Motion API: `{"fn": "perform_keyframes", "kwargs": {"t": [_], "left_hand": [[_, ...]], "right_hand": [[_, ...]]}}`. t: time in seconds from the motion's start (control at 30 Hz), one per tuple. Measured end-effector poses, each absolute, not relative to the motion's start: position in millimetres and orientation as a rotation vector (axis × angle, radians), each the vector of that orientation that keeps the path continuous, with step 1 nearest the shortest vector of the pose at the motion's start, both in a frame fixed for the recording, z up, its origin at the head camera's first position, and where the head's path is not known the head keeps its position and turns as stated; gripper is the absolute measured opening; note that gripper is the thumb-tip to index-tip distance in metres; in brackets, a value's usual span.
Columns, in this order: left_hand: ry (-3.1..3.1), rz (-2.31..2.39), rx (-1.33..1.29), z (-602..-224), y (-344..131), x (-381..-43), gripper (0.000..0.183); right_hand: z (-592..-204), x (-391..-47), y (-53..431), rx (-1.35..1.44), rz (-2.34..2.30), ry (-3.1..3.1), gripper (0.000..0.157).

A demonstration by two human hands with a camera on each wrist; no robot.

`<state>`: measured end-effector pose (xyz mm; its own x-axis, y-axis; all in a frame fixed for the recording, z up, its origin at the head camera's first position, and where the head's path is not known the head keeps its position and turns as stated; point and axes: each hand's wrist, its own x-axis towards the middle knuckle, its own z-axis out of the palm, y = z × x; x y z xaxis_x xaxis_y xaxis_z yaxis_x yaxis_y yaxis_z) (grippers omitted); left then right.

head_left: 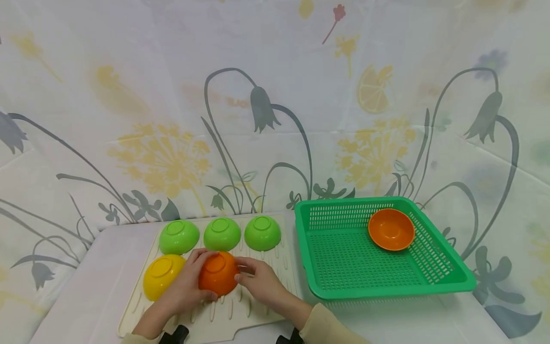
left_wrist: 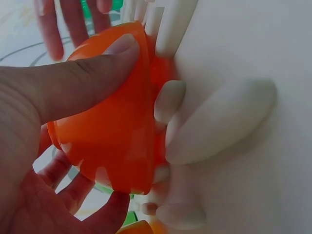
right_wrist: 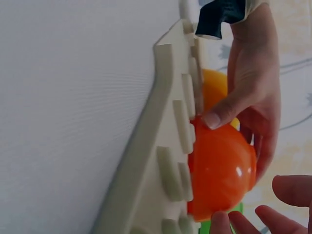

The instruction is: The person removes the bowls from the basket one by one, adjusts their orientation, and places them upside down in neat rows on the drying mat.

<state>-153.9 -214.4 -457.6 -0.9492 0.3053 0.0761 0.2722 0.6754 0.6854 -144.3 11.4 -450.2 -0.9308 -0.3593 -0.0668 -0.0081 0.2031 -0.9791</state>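
An orange bowl (head_left: 219, 274) sits upside down on the cream drying rack (head_left: 210, 329). My left hand (head_left: 189, 282) grips it from the left, its thumb (left_wrist: 105, 68) across the near side and its fingers spread round the far side. On the bowl's right is my right hand (head_left: 262, 282), its loosely extended fingertips right at the bowl's side. In the left wrist view the rim lies against the rack's raised ridges (left_wrist: 224, 122). An upturned yellow bowl (head_left: 163, 277) stands just left of my left hand.
Behind the hands, three upturned green bowls (head_left: 221, 234) form a row along the rack's back. To the right stands a green perforated basket (head_left: 318, 289), with another orange bowl (head_left: 391, 229) in its back right corner. A flower-patterned cloth (head_left: 275, 157) hangs behind.
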Motion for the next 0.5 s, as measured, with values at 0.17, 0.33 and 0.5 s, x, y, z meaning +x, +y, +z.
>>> {"fn": "perform_keyframes", "kwargs": {"t": [0.17,0.33,0.5], "left_hand": [[2.85,1.118,0.473,-456.2,-213.7,-154.2,0.09],[2.856,1.134,0.47,-455.9,-214.2,-154.5,0.09],[2.858,1.127,0.466,-457.2,-213.5,-154.8,0.091]], "right_hand": [[-436.0,-141.4,14.7,-0.318,-1.824,2.199,0.04],[-413.7,-136.9,23.3,-0.335,-1.916,2.153,0.038],[-392.7,-132.0,37.4,-0.373,-2.017,2.054,0.038]]}}
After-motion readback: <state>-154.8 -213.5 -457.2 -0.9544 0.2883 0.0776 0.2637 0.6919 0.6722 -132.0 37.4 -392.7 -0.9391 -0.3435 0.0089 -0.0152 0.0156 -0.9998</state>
